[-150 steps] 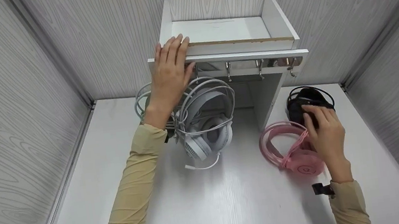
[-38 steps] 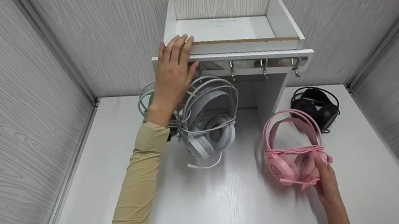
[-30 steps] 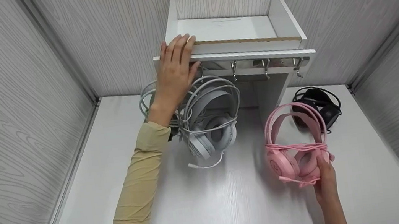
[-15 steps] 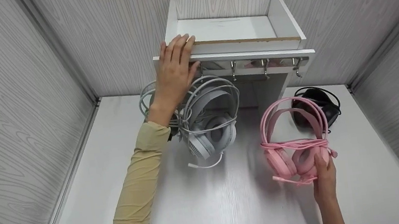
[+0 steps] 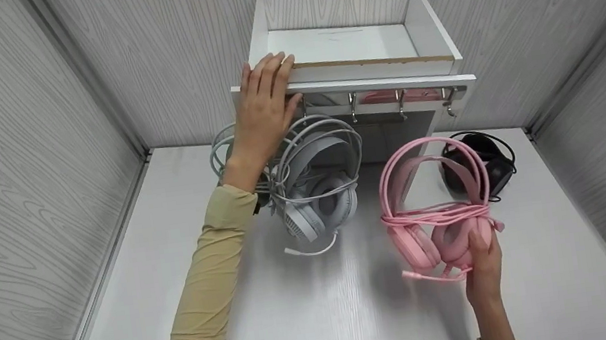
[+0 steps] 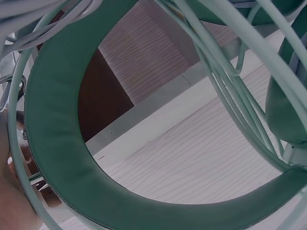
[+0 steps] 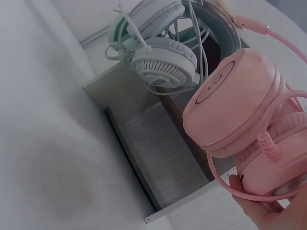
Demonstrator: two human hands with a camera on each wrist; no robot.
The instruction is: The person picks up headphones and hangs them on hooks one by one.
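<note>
Pink headphones [image 5: 438, 216] with their cord wound across the band are raised in front of the rack; my right hand [image 5: 484, 269] grips them by the right ear cup. My left hand [image 5: 263, 111] lies over the left end of the white rack's front board [image 5: 379, 82], fingers on top and thumb below. Beneath that hand hang white headphones [image 5: 320, 191] with a boom microphone. Green headphones [image 6: 57, 120] hang beside them, mostly hidden behind the left arm in the head view. Metal hooks [image 5: 401, 104] line the board's underside to the right.
Black headphones [image 5: 493, 168] lie on the white tabletop [image 5: 323, 319] at the right, partly behind the pink ones. An open-topped shelf tray [image 5: 339, 45] forms the rack's top. Grey wood-grain panels [image 5: 12, 144] wall the space at the left, back and right.
Five seconds ago the pink headphones lay on the tabletop near my right hand. They are now in that hand, lifted, and lately have shifted up and left toward the rack. My left hand stays put.
</note>
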